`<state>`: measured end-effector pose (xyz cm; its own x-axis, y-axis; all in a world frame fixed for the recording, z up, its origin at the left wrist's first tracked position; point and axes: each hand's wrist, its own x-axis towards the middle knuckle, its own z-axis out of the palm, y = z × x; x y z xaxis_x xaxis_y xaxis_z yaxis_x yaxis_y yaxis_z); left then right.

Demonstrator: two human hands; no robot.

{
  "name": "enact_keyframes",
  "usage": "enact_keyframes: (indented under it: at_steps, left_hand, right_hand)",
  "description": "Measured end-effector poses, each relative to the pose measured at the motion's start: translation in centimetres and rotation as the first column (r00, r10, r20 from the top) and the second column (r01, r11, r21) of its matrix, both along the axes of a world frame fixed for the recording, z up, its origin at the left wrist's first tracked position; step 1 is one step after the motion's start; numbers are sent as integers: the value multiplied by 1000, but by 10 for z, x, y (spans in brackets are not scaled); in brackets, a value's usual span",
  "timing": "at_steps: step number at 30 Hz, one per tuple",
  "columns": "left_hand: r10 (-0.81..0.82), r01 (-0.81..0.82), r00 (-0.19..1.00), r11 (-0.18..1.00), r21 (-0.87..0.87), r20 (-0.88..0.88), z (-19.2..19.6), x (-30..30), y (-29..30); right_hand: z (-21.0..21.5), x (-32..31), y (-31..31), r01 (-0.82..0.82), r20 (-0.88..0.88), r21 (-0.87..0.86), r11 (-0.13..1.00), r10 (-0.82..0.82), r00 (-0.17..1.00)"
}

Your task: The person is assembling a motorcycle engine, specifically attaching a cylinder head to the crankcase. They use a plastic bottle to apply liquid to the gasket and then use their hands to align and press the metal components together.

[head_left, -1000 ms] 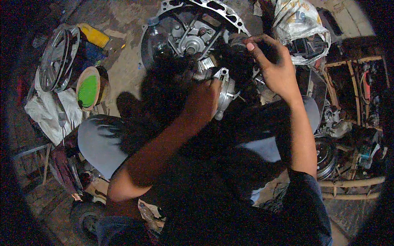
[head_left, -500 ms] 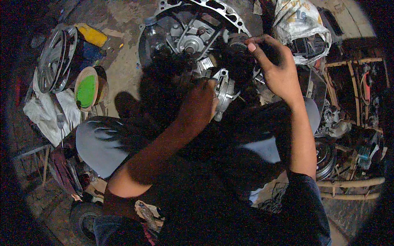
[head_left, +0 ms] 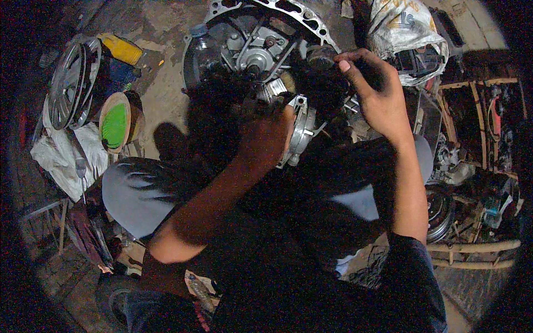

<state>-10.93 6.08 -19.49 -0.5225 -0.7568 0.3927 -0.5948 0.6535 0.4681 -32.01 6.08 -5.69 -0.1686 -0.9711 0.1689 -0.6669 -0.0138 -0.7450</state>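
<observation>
In deep shadow, my left hand [head_left: 267,133] is closed on the near side of a silver metal housing [head_left: 302,130], a round cast part with a lug at its top; most fingers are dark. My right hand [head_left: 376,91] has thumb and forefinger bent together beside a dark round part [head_left: 322,57]; what they pinch, if anything, I cannot make out. Beyond both hands lies a large engine casing [head_left: 261,58] with a silver hub. A clear plastic bottle [head_left: 202,47] stands at its left.
Bicycle-like wheel rims [head_left: 72,83], a yellow container [head_left: 121,49] and a green-lined bowl [head_left: 115,123] are at the left. A white sack [head_left: 405,30] sits at the far right, near a wooden rack [head_left: 474,111]. A tyre wheel [head_left: 440,213] lies below it.
The silver housing has turned slightly in my left hand, which now sits a little lower over it. My right hand has barely shifted. The view has tilted slightly.
</observation>
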Motion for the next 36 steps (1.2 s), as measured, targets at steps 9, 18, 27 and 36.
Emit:
enact_keyframes:
  at_steps: [9, 18, 27, 36]
  left_hand:
    - [-143, 101, 983, 947, 306, 117, 2, -7, 0]
    - [-180, 173, 983, 977, 121, 44, -2, 2, -7]
    - [-187, 185, 982, 939, 291, -22, -7, 1, 1]
    - [-204, 182, 979, 846, 501, -11, -3, 20, 16]
  right_hand:
    - [-3, 0, -3, -17, 55, 25, 1000, 16, 998]
    - [-8, 7, -5, 44, -6, -41, 998, -44, 999]
    - [-13, 8, -12, 2, 49, 40, 999, -4, 999]
    - [-2, 14, -10, 37, 53, 96, 995, -42, 998]
